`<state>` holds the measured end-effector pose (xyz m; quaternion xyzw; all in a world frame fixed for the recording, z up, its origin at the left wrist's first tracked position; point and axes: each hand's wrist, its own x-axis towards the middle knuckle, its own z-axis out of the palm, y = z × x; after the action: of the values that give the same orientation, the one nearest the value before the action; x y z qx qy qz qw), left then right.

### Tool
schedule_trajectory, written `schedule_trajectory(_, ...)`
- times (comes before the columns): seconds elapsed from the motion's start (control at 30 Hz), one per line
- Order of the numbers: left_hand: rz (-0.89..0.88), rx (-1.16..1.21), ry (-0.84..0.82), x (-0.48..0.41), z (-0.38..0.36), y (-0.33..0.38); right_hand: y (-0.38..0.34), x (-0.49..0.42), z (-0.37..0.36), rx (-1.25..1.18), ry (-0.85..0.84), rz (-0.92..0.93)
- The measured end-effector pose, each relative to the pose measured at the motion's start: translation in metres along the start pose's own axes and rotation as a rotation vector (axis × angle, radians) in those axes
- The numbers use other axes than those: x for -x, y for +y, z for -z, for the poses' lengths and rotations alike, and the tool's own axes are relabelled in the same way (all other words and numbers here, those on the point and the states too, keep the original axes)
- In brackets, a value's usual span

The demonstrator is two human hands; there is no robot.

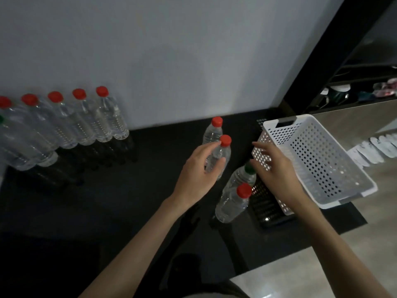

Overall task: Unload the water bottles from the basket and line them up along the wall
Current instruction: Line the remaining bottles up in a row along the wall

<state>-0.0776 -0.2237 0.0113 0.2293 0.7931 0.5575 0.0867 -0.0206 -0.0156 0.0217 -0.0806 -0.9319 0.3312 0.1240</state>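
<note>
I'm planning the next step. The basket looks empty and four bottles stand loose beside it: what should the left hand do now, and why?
Probably lift the red-capped bottle that the left hand grips and set it beside the last bottle of the row at the wall. It stands apart from that row, with bare counter next to the row's end.

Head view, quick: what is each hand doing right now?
Left hand: fingers curled round a clear red-capped plastic bottle.
Right hand: open, fingers spread at the white perforated plastic basket's wall.
</note>
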Motion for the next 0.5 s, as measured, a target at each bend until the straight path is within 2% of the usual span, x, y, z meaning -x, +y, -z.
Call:
schedule_trajectory(0.17,0.113,-0.011,-0.102,0.022,-0.041,-0.001,0.035,-0.003,-0.011,-0.151,-0.151,-0.048)
schedule_trajectory(0.27,0.198,-0.016,-0.175,0.033,-0.062,-0.007,0.042,-0.003,-0.014,-0.228,-0.236,-0.013)
schedule_trajectory(0.5,0.295,-0.132,-0.104,0.037,-0.090,-0.033,0.058,-0.005,-0.026,-0.270,-0.272,0.067)
